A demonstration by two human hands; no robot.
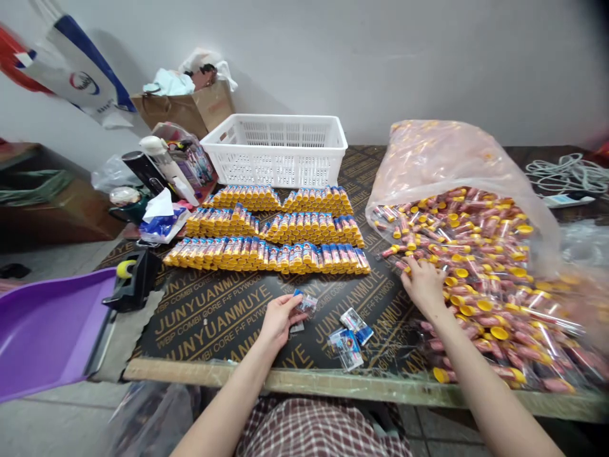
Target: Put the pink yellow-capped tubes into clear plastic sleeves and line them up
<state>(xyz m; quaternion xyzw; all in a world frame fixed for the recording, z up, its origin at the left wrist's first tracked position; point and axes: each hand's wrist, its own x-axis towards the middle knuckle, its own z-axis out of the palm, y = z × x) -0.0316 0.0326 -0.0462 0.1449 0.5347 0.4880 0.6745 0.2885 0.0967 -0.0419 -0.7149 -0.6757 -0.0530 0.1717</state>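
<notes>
My left hand point(278, 320) pinches a small clear packet with a blue label point(305, 302) above a black plywood board point(228, 333) printed with gold lettering. A few similar packets point(351, 337) lie to its right on the board. My right hand point(423, 285) rests with spread fingers on the edge of a heap of yellow-capped clear tubes point(461, 254), which spills from a large clear plastic bag point(442, 165). Several neat rows of blue-labelled, yellow-capped tubes point(266, 255) lie side by side on the board, beyond my hands.
A white plastic basket point(273, 152) stands behind the rows, near a cardboard box point(183, 111) and assorted bottles and bags. A purple plastic tray point(52, 330) and black tape dispenser point(134, 279) sit left. A wooden edge point(285, 379) runs along the board's near side.
</notes>
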